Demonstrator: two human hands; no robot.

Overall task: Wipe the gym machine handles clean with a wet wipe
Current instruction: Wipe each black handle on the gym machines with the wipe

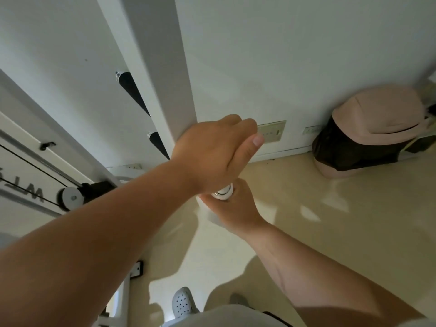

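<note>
A machine handle shows only as a chrome end cap (223,192) between my two hands; the rest of it is hidden. My left hand (212,152) reaches in from the lower left and grips the handle's upper part in a fist, thumb pointing right. Just below, my right hand (236,208) wraps a white wet wipe (208,214) around the handle's end. Two more black handles, an upper one (134,93) and a lower one (158,145), stick out beside the white machine post (174,79).
A pulley (72,198) with a black cable sits on the machine frame at left. A beige-lidded bin with a dark bag (368,133) stands by the wall at right. Wall sockets (271,132) are behind my hands. My grey shoe (182,303) is on the glossy floor.
</note>
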